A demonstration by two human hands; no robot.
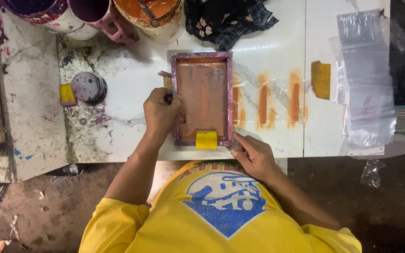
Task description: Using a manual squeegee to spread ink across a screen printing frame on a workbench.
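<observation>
Frame (202, 98) first: a small rectangular printing screen with a purple-stained wooden border and an orange-smeared mesh lies flat on the white tabletop (132, 84), and I see both hands at it. My view from the head camera puts the left hand (161, 111) on the screen's left edge, fingers curled over the wooden border and closed on it, thumb side toward the mesh. The right hand (255, 154) sits at the near right corner of the screen, fingers stretched out and pressed down on a clear plastic sheet (258, 100) that runs out from under the screen to the right; I cannot tell whether it pinches the sheet or only pins it flat. A yellow squeegee (206, 139) rests inside the screen against its near edge, between the two hands and touched by neither. The clear sheet carries several upright orange stripes. Farther right lie a yellow-orange scrap (321, 79) and a stack of clear plastic bags (366, 79). At the far edge stand paint buckets, one holding orange ink (153, 14), beside a dark crumpled cloth (228, 18). To the left, a stack of grey discs (88, 87) sits well apart from the screen.
</observation>
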